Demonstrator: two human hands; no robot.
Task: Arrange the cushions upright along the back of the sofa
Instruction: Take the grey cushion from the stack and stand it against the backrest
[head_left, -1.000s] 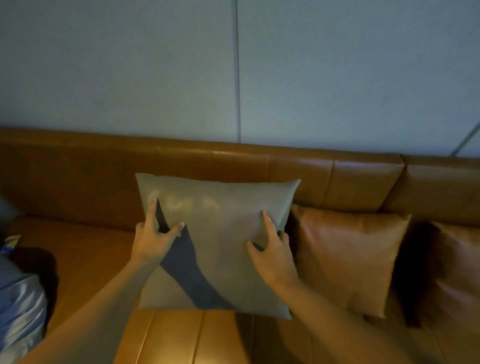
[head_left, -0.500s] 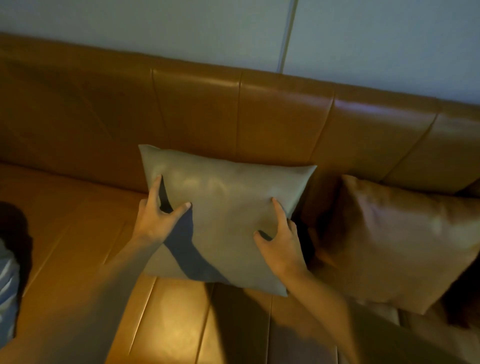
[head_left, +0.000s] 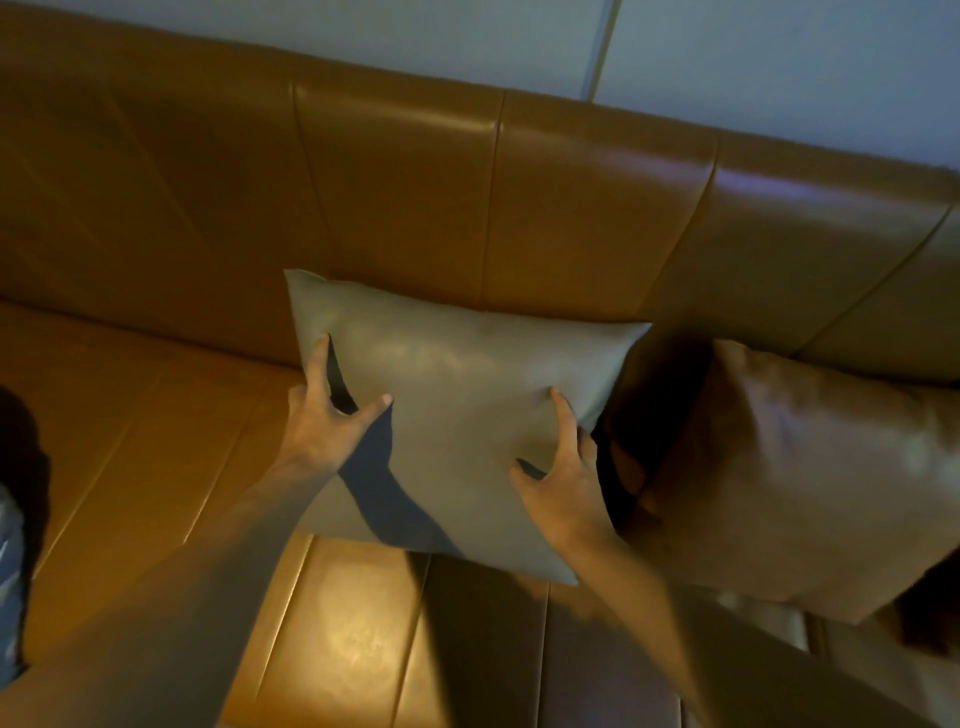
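Note:
A grey cushion (head_left: 467, 395) stands upright on the seat, its top edge leaning against the brown leather sofa back (head_left: 395, 187). My left hand (head_left: 324, 421) rests on the cushion's left side with fingers spread, thumb on the front face. My right hand (head_left: 563, 473) presses the right part of its front, fingers spread. Neither hand wraps around the cushion. A brown leather cushion (head_left: 800, 478) stands upright just to the right, with a dark gap between the two.
The brown sofa seat (head_left: 156, 457) stretches to the left and toward me. A blue-grey fabric item (head_left: 10, 582) shows at the left edge. A pale wall (head_left: 779, 67) rises behind the sofa back.
The grey cushion has been pushed back against the sofa back. My view has tilted down and come closer. Both hands stay on the cushion in about the same places.

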